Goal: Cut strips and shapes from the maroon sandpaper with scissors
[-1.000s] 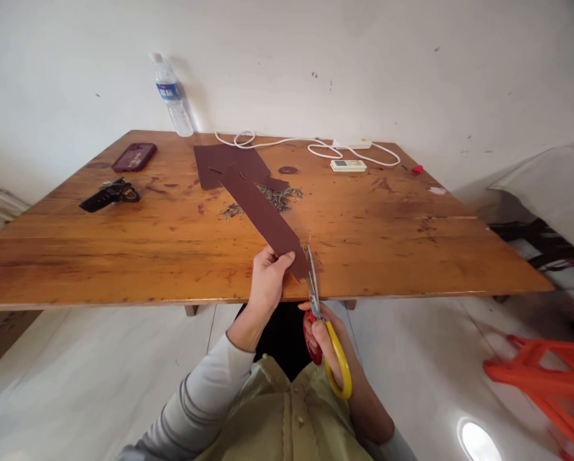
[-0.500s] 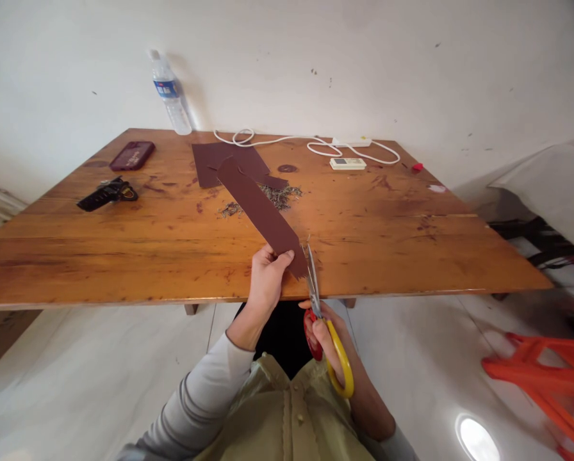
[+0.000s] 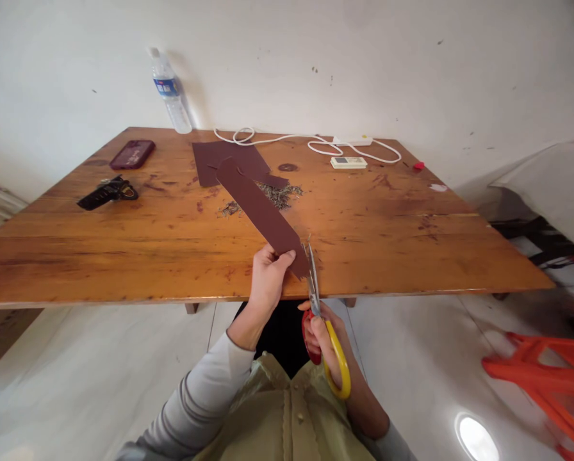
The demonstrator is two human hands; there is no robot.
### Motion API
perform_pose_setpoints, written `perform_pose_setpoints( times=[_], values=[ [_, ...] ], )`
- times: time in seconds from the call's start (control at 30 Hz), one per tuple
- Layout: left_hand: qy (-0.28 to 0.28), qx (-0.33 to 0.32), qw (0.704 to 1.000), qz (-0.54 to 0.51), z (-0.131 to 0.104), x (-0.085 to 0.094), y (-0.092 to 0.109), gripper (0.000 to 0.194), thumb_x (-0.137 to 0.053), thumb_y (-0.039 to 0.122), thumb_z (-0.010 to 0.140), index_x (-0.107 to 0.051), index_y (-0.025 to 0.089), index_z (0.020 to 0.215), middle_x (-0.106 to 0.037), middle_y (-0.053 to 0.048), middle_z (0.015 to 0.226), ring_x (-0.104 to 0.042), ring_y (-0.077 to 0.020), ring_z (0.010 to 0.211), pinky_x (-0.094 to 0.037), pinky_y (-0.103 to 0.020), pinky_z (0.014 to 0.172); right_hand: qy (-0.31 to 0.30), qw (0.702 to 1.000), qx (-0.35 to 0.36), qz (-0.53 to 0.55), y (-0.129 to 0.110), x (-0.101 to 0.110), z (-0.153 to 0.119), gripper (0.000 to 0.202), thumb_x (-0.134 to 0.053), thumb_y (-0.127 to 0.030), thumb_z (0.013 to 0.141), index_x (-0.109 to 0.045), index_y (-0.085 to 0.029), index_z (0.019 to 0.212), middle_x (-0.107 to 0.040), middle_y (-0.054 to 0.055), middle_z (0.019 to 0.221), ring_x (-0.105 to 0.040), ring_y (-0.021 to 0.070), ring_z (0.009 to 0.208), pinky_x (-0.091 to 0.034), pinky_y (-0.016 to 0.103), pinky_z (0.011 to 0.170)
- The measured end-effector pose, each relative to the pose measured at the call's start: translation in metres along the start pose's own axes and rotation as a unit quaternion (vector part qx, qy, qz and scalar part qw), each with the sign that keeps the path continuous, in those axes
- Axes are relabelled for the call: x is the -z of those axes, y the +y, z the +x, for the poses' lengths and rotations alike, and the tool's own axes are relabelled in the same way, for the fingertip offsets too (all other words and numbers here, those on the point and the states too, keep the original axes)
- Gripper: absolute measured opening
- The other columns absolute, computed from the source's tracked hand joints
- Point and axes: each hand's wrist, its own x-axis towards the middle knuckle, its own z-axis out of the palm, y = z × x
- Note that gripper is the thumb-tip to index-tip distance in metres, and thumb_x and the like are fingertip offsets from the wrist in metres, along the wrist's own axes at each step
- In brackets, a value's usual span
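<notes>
Between the thumb and fingers of my left hand [image 3: 268,274] is the lower end of a long brown strip of card or stiff paper [image 3: 262,208], slanting up and away to the left over the table. My right hand [image 3: 326,333] grips scissors [image 3: 314,282] with one red and one yellow handle. Their blades point away from me, slightly parted, right beside the jagged near end of the strip. Behind the strip lies a heap of thin shredded bits [image 3: 280,196]. Partly covered by the strip, a larger brown sheet [image 3: 229,160] rests farther back.
On the wooden table [image 3: 387,256] stand a plastic bottle [image 3: 172,96], a dark red phone [image 3: 132,154], black keys [image 3: 107,192], a white remote [image 3: 348,162] and a power strip [image 3: 352,141] with looping cord. An orange stool [image 3: 541,371] stands at right.
The scissors' handles have shifted slightly left and spread a little. My left hand and the strip are almost unmoved.
</notes>
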Motion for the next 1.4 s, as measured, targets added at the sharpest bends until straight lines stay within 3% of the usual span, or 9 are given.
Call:
perform_pose_setpoints(
  times=[0.2, 0.37, 0.57, 0.87, 1.13, 1.3, 1.4],
  values=[
    [0.001, -0.002, 1.0, -0.006, 0.0, -0.001, 0.001, 0.013, -0.081, 0.027, 0.063, -0.071, 0.02, 0.067, -0.067, 0.001, 0.061, -0.057, -0.0133, 0.053, -0.049, -0.027, 0.055, 0.036, 0.999, -0.02, 0.017, 0.0, -0.004, -0.002, 0.063, -0.076, -0.081, 0.078, -0.061, -0.025, 0.103, -0.032, -0.013, 0.058, -0.028, 0.0075, 0.042, -0.018, 0.019, 0.036],
    [0.013, -0.012, 1.0, -0.007, 0.0, -0.001, 0.001, 0.011, -0.08, 0.025, 0.062, -0.071, 0.019, 0.066, -0.068, 0.001, 0.063, -0.058, -0.0127, 0.057, -0.049, -0.026, 0.058, 0.028, 0.999, -0.03, 0.014, -0.007, -0.004, -0.004, 0.068, -0.077, -0.084, 0.076, -0.062, -0.023, 0.102, -0.032, -0.013, 0.059, -0.027, 0.0068, 0.042, -0.02, 0.018, 0.036],
    [0.035, -0.007, 0.999, -0.021, 0.003, 0.0, -0.001, 0.017, -0.083, 0.027, 0.059, -0.071, 0.018, 0.068, -0.07, 0.001, 0.068, -0.058, -0.0119, 0.061, -0.048, -0.026, 0.061, -0.012, 0.999, 0.042, 0.023, -0.007, 0.0, -0.005, 0.062, -0.069, -0.08, 0.088, -0.065, -0.023, 0.112, -0.044, -0.008, 0.066, -0.035, 0.0093, 0.046, -0.031, 0.022, 0.041],
    [0.037, -0.015, 0.998, -0.04, 0.003, -0.001, -0.001, 0.018, -0.085, 0.026, 0.058, -0.071, 0.018, 0.067, -0.07, 0.002, 0.063, -0.058, -0.0112, 0.055, -0.048, -0.024, 0.056, -0.039, 0.994, 0.077, -0.074, -0.01, 0.015, -0.003, 0.06, -0.066, -0.075, 0.093, -0.066, -0.02, 0.118, -0.044, -0.008, 0.066, -0.034, 0.0112, 0.051, -0.029, 0.026, 0.049],
    [0.045, -0.038, 0.997, -0.043, 0.003, -0.001, -0.003, 0.014, -0.083, 0.024, 0.06, -0.072, 0.019, 0.067, -0.069, 0.003, 0.062, -0.058, -0.0104, 0.054, -0.049, -0.024, 0.057, -0.027, 0.993, 0.08, -0.078, -0.011, 0.013, -0.002, 0.058, -0.069, -0.073, 0.09, -0.067, -0.02, 0.115, -0.047, -0.007, 0.066, -0.035, 0.0112, 0.05, -0.028, 0.027, 0.048],
    [0.033, -0.032, 0.998, -0.041, 0.003, -0.001, -0.004, 0.017, -0.084, 0.025, 0.061, -0.07, 0.019, 0.068, -0.069, 0.002, 0.062, -0.059, -0.0113, 0.053, -0.05, -0.025, 0.056, -0.02, 0.997, 0.046, -0.057, -0.006, 0.012, -0.001, 0.054, -0.068, -0.071, 0.091, -0.065, -0.021, 0.112, -0.038, -0.01, 0.062, -0.028, 0.01, 0.047, -0.023, 0.025, 0.044],
    [0.032, -0.03, 0.998, -0.045, 0.002, -0.002, -0.003, 0.019, -0.085, 0.026, 0.061, -0.069, 0.019, 0.068, -0.068, 0.002, 0.062, -0.058, -0.0115, 0.052, -0.05, -0.025, 0.055, -0.022, 0.996, 0.057, -0.061, -0.008, 0.012, -0.002, 0.054, -0.07, -0.07, 0.09, -0.065, -0.021, 0.112, -0.041, -0.009, 0.064, -0.031, 0.0103, 0.049, -0.024, 0.026, 0.045]
  ],
)
